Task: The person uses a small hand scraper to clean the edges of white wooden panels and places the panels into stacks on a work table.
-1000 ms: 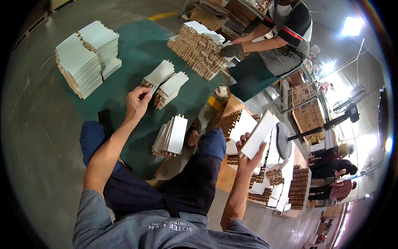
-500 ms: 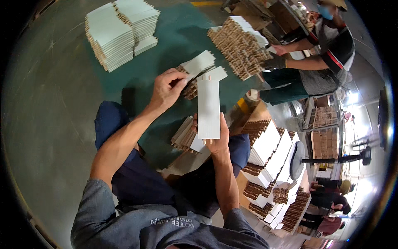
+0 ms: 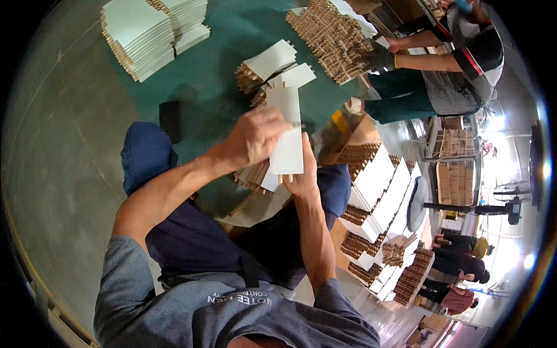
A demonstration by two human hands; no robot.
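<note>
My right hand (image 3: pixel 306 168) grips a narrow white board (image 3: pixel 285 152) near its lower end and holds it upright in front of me. Wooden dowel pegs stick out of both of its short ends. Across the board's middle lies my left hand (image 3: pixel 255 136), its fingers curled but smeared by motion; whether they hold anything cannot be made out. Beyond the held board, small piles of similar white boards (image 3: pixel 271 60) with pegged ends rest on the green mat. Another small bundle (image 3: pixel 252 177) is partly hidden below my left hand.
Tall stacks of white boards (image 3: pixel 139 29) stand at the far left of the green mat (image 3: pixel 203 95). A pegged pile (image 3: pixel 325 43) sits by a co-worker (image 3: pixel 449 64) wearing gloves. At right are more stacked boards (image 3: pixel 371 191) and a fan (image 3: pixel 416 204). A dark flat object (image 3: pixel 170 122) lies near my left knee.
My left hand has left the small pile and come back toward me, onto the held board. My right hand keeps its grip. The whole view has shifted slightly.
</note>
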